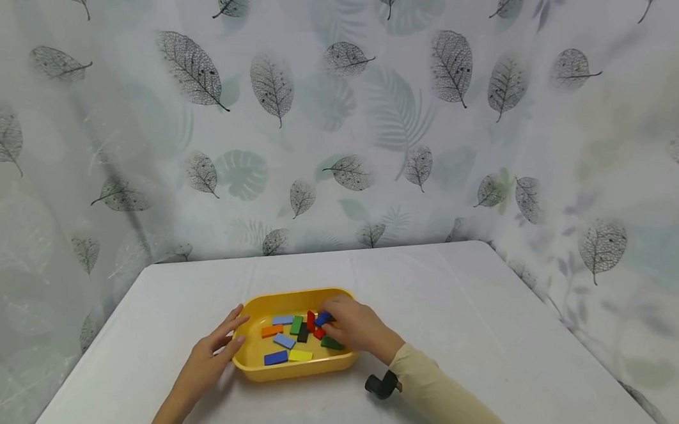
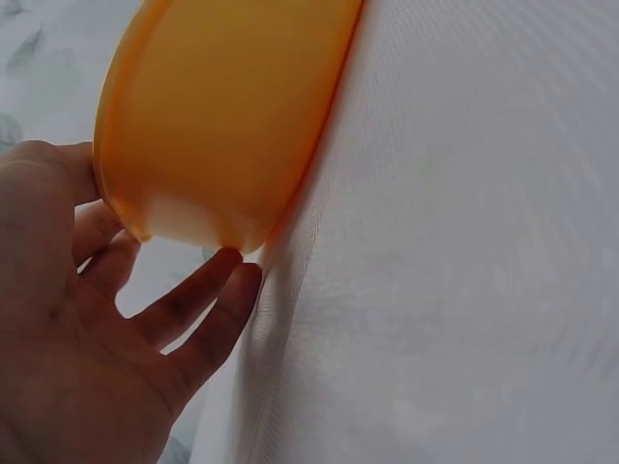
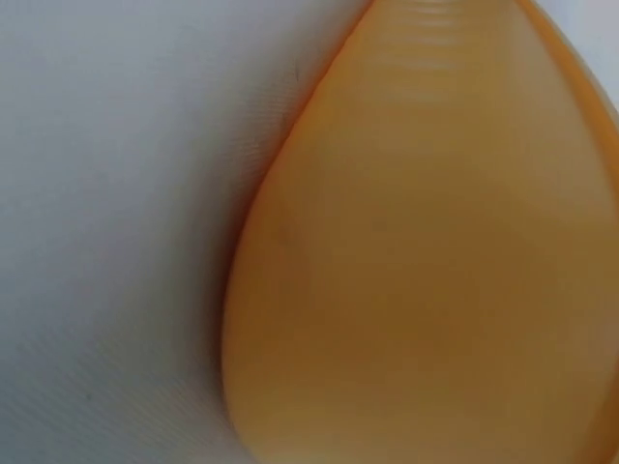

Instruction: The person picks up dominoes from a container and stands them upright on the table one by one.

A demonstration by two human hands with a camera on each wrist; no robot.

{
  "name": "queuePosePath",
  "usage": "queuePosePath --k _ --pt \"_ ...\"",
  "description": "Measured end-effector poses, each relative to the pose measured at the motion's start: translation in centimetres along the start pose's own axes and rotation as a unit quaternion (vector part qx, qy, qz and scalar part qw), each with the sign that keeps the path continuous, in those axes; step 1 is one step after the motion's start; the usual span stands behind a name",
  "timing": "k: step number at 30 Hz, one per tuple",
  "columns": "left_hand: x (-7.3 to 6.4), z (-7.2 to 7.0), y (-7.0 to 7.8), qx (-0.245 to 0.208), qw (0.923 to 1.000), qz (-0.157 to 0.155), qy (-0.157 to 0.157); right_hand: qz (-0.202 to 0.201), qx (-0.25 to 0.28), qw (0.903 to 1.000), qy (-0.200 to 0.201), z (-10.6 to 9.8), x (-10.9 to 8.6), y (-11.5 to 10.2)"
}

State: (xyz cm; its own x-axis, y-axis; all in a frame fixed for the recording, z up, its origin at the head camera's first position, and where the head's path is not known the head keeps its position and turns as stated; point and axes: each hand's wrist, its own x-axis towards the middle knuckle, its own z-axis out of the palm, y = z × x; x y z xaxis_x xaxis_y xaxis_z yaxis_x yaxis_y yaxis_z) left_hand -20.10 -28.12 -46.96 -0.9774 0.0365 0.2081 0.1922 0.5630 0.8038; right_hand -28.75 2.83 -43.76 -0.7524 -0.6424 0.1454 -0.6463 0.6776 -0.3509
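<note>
A yellow tray [image 1: 331, 364] holds several small flat blocks. In the head view my right hand [image 1: 362, 325] reaches over its right end, pinching a blue block [image 1: 324, 317] between thumb and fingers. Close beside that block lie a red block [image 1: 311, 320], a black block [image 1: 303, 332] and a dark green block [image 1: 331, 343]. My left hand [image 1: 207, 359] holds the tray's left end. In the left wrist view some of its digits reach over the rim, while other fingertips [image 2: 247, 280] touch the outer wall. Only the tray's outside [image 3: 416, 251] shows in the right wrist view, not the hand.
Towards the tray's left and front lie an orange block [image 1: 272, 331], a yellow block [image 1: 300, 356] and a dark blue block [image 1: 276, 358]. A white cloth covers the table [image 1: 450, 307]. Leaf-printed curtains [image 1: 344, 122] hang behind it. A black wrist camera [image 1: 382, 385] sits by the right sleeve.
</note>
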Motion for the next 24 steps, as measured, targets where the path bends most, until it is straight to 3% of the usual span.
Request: queuePosePath --k 10,24 --pt "0.0 -0.1 0.2 -0.008 0.9999 -0.014 -0.002 -0.005 -0.025 0.9996 -0.015 0.2 0.5 0.1" --pt "0.0 0.0 0.0 -0.006 1.0 -0.005 -0.003 -0.007 -0.066 0.9971 -0.037 0.4 1.4 0.3"
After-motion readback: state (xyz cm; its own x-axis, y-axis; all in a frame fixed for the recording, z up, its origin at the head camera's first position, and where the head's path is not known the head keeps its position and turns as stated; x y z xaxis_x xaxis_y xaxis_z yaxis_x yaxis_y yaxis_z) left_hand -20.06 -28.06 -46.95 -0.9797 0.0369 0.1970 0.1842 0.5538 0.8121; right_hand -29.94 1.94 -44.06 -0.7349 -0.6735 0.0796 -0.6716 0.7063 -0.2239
